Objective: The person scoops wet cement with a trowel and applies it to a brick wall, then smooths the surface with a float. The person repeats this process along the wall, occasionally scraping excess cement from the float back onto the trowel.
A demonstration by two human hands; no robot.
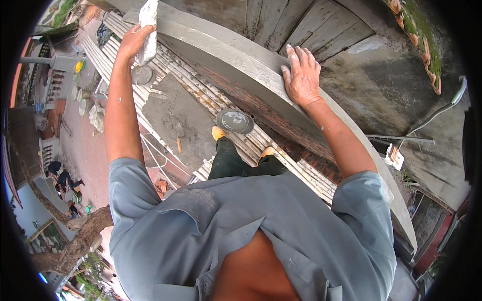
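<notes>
My left hand [133, 42] is closed around a plastering float [148, 31], a long flat piece smeared with white and grey. The float is held on edge at the left part of a curved concrete ledge [241, 59]; whether it touches the ledge I cannot tell. My right hand [303, 78] lies on the ledge's top further right, fingers spread and dusted with grey, holding nothing. The ledge's face is smooth, wet-looking grey render, with bare brick [221, 83] showing beneath it.
I stand on scaffold poles [201, 98]. A bucket of grey mortar [235, 121] is near my feet, another bucket [142, 75] further left. A trowel [179, 138] lies on a mortar-covered board [173, 113]. Far below left, people [64, 179] are in a yard; a tree branch [85, 236] rises nearby.
</notes>
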